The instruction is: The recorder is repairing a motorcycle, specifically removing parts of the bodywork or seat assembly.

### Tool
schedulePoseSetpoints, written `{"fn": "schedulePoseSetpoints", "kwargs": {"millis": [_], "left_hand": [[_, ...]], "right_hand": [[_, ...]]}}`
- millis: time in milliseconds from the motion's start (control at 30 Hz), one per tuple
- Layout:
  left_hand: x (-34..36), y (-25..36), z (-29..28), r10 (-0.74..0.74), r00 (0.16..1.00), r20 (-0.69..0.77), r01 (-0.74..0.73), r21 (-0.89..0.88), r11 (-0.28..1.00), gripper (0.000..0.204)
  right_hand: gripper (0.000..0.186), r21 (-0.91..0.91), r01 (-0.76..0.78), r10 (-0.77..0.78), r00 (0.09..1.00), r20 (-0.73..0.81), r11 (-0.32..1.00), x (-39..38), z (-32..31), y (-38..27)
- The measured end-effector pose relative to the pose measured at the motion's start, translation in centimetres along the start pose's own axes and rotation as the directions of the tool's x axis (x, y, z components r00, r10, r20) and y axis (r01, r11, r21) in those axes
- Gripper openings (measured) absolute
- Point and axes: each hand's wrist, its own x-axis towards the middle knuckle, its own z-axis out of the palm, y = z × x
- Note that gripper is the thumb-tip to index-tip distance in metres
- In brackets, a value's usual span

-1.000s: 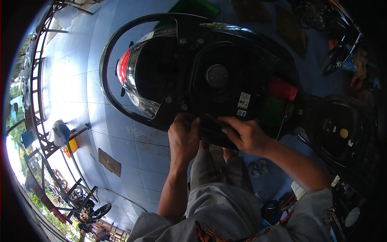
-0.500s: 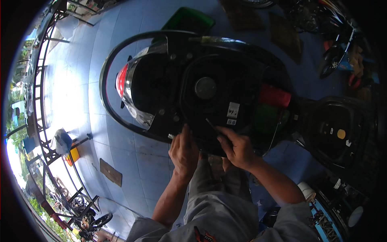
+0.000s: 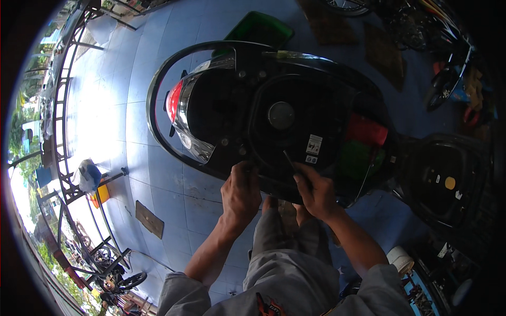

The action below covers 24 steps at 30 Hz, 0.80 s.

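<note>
The rear of a black scooter [image 3: 212, 100] lies below me, its seat [image 3: 440, 168] raised to the right, showing the under-seat compartment [image 3: 295, 95] with a round silver cap [image 3: 281, 115]. A curved grab rail [image 3: 153, 105] rings the red tail light [image 3: 175, 102]. My left hand [image 3: 240, 195] is closed at the body's near edge, below the rail's bolts; what its fingertips hold is hidden. My right hand [image 3: 316, 192] is closed on a slim dark tool [image 3: 288, 157] angled up into the compartment's near side. Red and green items [image 3: 365, 130] lie at the compartment's right.
A green tray [image 3: 258, 29] and dark boards [image 3: 383, 58] lie beyond the scooter, with another motorbike [image 3: 437, 37] upper right. A brown board [image 3: 148, 220], a yellow container [image 3: 101, 196] and a metal frame [image 3: 66, 179] are at left; a white bucket [image 3: 400, 260] is lower right.
My left fingers have curled over at the edge. My right hand, with the slim tool, has shifted slightly. The scooter sits lower in view than a second ago.
</note>
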Motion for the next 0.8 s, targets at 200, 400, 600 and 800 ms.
{"fn": "schedulePoseSetpoints", "kwargs": {"millis": [200,400,600,800], "left_hand": [[-2.7,-3.0,-1.5,-0.350,0.750,0.561,0.487,-0.827,-0.282,0.011],[-2.9,-2.1,-1.3,-0.436,0.719,0.541,0.480,-0.841,-0.250,0.013],[-1.8,-0.6,-0.1,-0.473,0.865,0.168,0.499,-0.402,0.768,0.025],[-2.3,0.1,1.0,-0.478,0.873,0.099,0.489,-0.189,0.852,0.028]], "right_hand": [[0.026,0.019,0.039,-0.040,0.996,0.083,0.999,0.3,0.4,-1.1],[0.031,-0.070,-0.016,0.032,0.970,0.242,0.997,0.5,1.9,-4.9],[0.034,-0.353,-0.037,0.168,0.922,0.349,0.935,2.3,2.0,-7.1],[0.029,-0.662,0.148,0.177,0.900,0.398,0.735,3.1,3.4,-9.6]]}}
